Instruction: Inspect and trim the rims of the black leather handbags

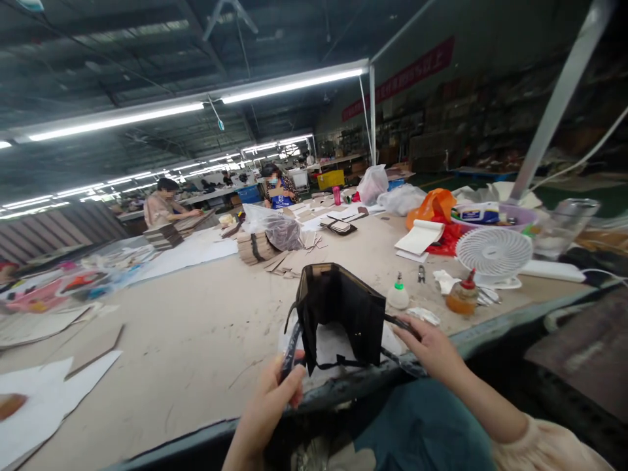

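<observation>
A black bag (366,307) with stiff sides stands at the table's front edge, its hollow side facing me. White sheet material shows inside and under it. On its left, my left hand (280,386) is closed around a dark strap (292,347) that looks wrapped in clear film. To the right, my right hand (429,343) grips another dark strap (400,322) that runs to the bag's side. A small bottle with a green cap (398,294) stands just behind the right strap. Beyond it lies a small pair of snips (421,273).
A white fan (493,255) and an amber bottle with a red cap (464,296) stand at right. Stacked brown pieces (255,248) lie behind the bag. White sheets (53,399) cover the table's left. Two people sit farther back. A metal post (564,98) rises at right.
</observation>
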Demonstrator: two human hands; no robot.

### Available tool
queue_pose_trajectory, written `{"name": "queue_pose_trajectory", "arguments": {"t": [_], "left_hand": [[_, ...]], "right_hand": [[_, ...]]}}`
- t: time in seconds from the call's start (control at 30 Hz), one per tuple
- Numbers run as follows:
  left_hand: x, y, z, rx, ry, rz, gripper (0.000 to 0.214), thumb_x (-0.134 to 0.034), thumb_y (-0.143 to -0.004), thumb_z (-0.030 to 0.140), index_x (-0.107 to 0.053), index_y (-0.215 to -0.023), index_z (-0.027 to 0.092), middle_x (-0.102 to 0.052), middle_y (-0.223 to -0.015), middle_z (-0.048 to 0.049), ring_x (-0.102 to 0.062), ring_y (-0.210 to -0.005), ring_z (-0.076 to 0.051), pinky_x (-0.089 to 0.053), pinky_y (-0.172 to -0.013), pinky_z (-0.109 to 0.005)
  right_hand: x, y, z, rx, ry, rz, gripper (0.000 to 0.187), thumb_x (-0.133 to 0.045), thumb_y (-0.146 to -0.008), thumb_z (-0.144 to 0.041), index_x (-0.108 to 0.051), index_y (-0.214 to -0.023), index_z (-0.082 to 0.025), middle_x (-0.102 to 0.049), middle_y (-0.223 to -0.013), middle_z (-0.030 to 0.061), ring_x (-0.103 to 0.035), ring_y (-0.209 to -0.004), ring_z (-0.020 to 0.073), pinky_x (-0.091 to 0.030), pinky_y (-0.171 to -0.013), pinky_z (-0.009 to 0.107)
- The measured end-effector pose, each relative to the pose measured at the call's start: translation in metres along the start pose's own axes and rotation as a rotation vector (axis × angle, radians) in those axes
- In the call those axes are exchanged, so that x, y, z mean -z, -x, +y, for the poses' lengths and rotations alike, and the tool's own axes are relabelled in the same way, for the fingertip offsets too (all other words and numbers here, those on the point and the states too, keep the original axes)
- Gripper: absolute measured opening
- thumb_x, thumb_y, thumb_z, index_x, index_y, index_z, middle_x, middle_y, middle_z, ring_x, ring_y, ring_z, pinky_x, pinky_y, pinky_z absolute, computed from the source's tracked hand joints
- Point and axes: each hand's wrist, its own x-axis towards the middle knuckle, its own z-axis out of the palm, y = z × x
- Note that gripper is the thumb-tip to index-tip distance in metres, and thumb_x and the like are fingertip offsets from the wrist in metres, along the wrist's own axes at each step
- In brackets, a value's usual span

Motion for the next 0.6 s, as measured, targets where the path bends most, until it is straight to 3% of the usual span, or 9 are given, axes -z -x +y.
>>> {"name": "queue_pose_trajectory", "arguments": {"t": [0.07, 0.13, 0.17, 0.23, 0.3, 0.37, 0.47, 0.6], "left_hand": [[-0.010, 0.003, -0.013, 0.068, -0.028, -0.048, 0.050, -0.053, -0.078, 0.050, -0.051, -0.108, 0.010, -0.048, -0.044, 0.0052, -0.037, -0.038, -0.007, -0.026, -0.043, -0.019], [-0.017, 0.006, -0.027, 0.131, -0.024, -0.127, 0.054, -0.046, -0.079, 0.055, -0.049, -0.110, 0.010, -0.046, -0.040, 0.0062, -0.029, -0.033, -0.005, -0.019, -0.038, -0.018], [-0.020, 0.007, -0.035, 0.154, -0.020, -0.163, 0.057, -0.044, -0.079, 0.057, -0.048, -0.109, 0.010, -0.045, -0.038, 0.0064, -0.027, -0.031, -0.005, -0.017, -0.037, -0.018], [-0.023, 0.008, -0.048, 0.172, 0.000, -0.204, 0.060, -0.045, -0.076, 0.061, -0.049, -0.108, 0.009, -0.043, -0.036, 0.0069, -0.026, -0.030, -0.005, -0.015, -0.036, -0.018], [-0.024, 0.008, -0.060, 0.161, 0.043, -0.210, 0.062, -0.045, -0.075, 0.063, -0.050, -0.104, 0.009, -0.040, -0.033, 0.0077, -0.024, -0.029, -0.005, -0.013, -0.036, -0.018], [-0.022, 0.008, -0.070, 0.142, 0.089, -0.198, 0.060, -0.045, -0.075, 0.063, -0.050, -0.101, 0.009, -0.038, -0.031, 0.0086, -0.022, -0.028, -0.004, -0.011, -0.036, -0.018], [-0.019, 0.010, -0.081, 0.157, 0.134, -0.198, 0.056, -0.049, -0.074, 0.061, -0.050, -0.098, 0.010, -0.033, -0.031, 0.0104, -0.021, -0.028, -0.003, -0.008, -0.036, -0.019], [-0.020, 0.014, -0.092, 0.193, 0.158, -0.235, 0.056, -0.052, -0.071, 0.062, -0.051, -0.095, 0.011, -0.032, -0.032, 0.0107, -0.021, -0.029, -0.003, -0.008, -0.036, -0.019]], "right_hand": [[0.001, 0.007, -0.001, 0.125, 0.131, 0.090, 0.036, -0.048, -0.082, -0.039, -0.057, -0.109, -0.018, -0.060, -0.109, 0.0123, -0.054, -0.103, 0.0266, -0.043, -0.088, 0.042], [0.006, 0.016, -0.016, 0.278, 0.219, 0.177, 0.037, -0.049, -0.082, -0.036, -0.055, -0.113, -0.017, -0.056, -0.114, 0.0131, -0.050, -0.109, 0.0258, -0.040, -0.093, 0.042], [0.008, 0.020, -0.028, 0.339, 0.242, 0.163, 0.034, -0.048, -0.083, -0.033, -0.055, -0.113, -0.018, -0.056, -0.114, 0.0123, -0.050, -0.109, 0.0241, -0.039, -0.094, 0.040], [0.008, 0.027, -0.052, 0.398, 0.274, -0.049, 0.028, -0.043, -0.086, -0.027, -0.056, -0.110, -0.020, -0.059, -0.107, 0.0097, -0.055, -0.100, 0.0193, -0.044, -0.087, 0.033], [-0.002, 0.029, -0.070, 0.368, 0.373, -0.314, 0.025, -0.042, -0.086, -0.024, -0.059, -0.105, -0.021, -0.063, -0.094, 0.0077, -0.059, -0.087, 0.0179, -0.047, -0.076, 0.030], [-0.018, 0.021, -0.076, 0.309, 0.499, -0.461, 0.021, -0.050, -0.080, -0.024, -0.062, -0.096, -0.018, -0.063, -0.086, 0.0086, -0.061, -0.082, 0.0204, -0.048, -0.070, 0.030], [-0.047, -0.009, -0.077, 0.271, 0.593, -0.547, 0.020, -0.055, -0.074, -0.022, -0.064, -0.090, -0.014, -0.064, -0.083, 0.0109, -0.062, -0.079, 0.0224, -0.047, -0.069, 0.029], [-0.081, -0.065, -0.091, 0.269, 0.617, -0.502, 0.025, -0.045, -0.076, -0.010, -0.063, -0.093, -0.010, -0.064, -0.088, 0.0147, -0.062, -0.082, 0.0219, -0.047, -0.072, 0.029]]}}
